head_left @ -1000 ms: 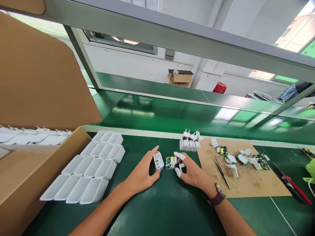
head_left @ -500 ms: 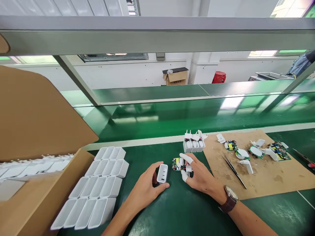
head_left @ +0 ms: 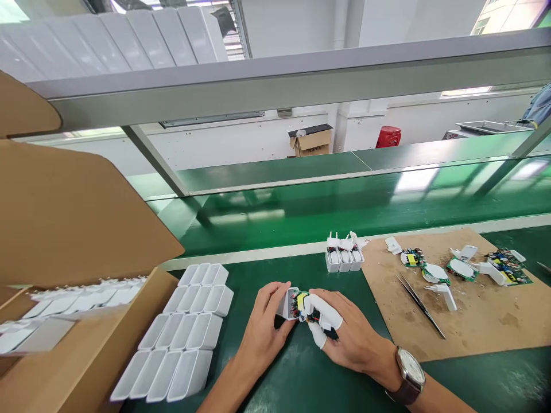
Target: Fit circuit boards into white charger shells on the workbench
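My left hand (head_left: 267, 321) is closed around a white charger housing (head_left: 284, 305), whose open end faces right. In my right hand (head_left: 344, 324), which wears white finger cots on thumb and forefinger, is a circuit board (head_left: 300, 302) with a yellow-wrapped part. The board's left end sits at the mouth of the housing; how far it reaches inside I cannot tell. Part of the board and what trails from it are hidden by my right fingers. Behind my hands stand several filled charger housings (head_left: 344, 261) with white plug parts sticking up.
Rows of empty white housings (head_left: 185, 332) lie left of my hands, beside an open cardboard box (head_left: 86, 361) of white parts. On the right, a brown cardboard sheet (head_left: 482, 330) carries tweezers (head_left: 419, 304) and several circuit boards (head_left: 434, 273). A metal beam (head_left: 275, 80) crosses above.
My hands have come together, bringing the circuit board to the housing. The housing has turned from showing its slotted end to having its open end face right. The view has tilted slightly.
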A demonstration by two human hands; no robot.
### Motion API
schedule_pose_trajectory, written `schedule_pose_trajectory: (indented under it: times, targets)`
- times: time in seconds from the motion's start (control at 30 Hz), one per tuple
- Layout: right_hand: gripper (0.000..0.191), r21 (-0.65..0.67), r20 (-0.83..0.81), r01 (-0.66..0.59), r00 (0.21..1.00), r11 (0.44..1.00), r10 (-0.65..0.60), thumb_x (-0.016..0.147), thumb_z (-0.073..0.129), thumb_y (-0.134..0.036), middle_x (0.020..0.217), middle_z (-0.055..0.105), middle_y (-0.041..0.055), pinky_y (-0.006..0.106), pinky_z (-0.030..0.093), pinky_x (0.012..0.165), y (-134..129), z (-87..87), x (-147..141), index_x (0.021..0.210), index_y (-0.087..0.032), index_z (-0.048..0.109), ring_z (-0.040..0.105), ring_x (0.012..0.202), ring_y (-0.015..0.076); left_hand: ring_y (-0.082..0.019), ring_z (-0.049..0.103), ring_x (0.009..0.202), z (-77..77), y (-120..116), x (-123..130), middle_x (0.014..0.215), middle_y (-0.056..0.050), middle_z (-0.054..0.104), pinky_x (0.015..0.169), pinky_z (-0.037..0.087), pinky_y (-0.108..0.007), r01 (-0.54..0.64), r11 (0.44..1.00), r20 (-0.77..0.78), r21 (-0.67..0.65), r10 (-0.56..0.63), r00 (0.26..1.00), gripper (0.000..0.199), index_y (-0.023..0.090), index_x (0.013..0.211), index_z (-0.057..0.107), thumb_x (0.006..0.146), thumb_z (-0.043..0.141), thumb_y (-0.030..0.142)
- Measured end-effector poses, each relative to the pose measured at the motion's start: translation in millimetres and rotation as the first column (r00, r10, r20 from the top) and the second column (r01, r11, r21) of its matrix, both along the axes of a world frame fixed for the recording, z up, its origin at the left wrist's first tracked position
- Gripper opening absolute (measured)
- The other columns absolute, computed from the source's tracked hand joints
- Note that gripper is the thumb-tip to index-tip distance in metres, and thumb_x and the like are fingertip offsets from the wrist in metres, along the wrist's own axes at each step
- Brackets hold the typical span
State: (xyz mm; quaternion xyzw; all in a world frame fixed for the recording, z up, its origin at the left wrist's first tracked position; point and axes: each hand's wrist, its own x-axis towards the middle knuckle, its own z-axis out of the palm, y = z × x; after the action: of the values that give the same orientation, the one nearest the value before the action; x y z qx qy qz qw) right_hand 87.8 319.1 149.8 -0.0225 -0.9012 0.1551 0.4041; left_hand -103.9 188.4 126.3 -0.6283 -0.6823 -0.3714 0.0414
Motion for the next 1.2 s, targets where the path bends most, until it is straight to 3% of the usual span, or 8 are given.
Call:
schedule_pose_trajectory:
  times: [0.27,1.2]
  targets:
    - [0.063,0.021,0.000,0.034,0.999,0.999,-0.034,0.088,0.050,-0.004,0.127,0.067,0.0214,0.043,0.063,0.087,0.2,-0.8,-0.7,0.150,-0.006,0.041,0.066,0.111,0.0299,-0.026,0.062,0.122,0.0,2.7,1.7,0.131,-0.013,0.057,0.100,0.059,-0.041,0.026,0.997,-0.051,0.069,-0.022,0.998,0.058,0.026,0.150,0.045,0.095,0.061,0.015]
    - [0.063,0.031,0.045,0.011,0.999,0.999,-0.012,0.087,0.051,-0.005,0.124,0.068,0.0202,0.042,0.062,0.080,2.1,3.0,0.5,0.149,-0.008,0.040,0.068,0.100,0.0288,-0.027,0.059,0.121,-3.3,2.4,3.4,0.130,-0.015,0.055,0.099,0.058,-0.041,0.040,0.998,-0.099,0.049,-0.035,0.994,0.060,0.023,0.150,0.045,0.094,0.062,0.011]
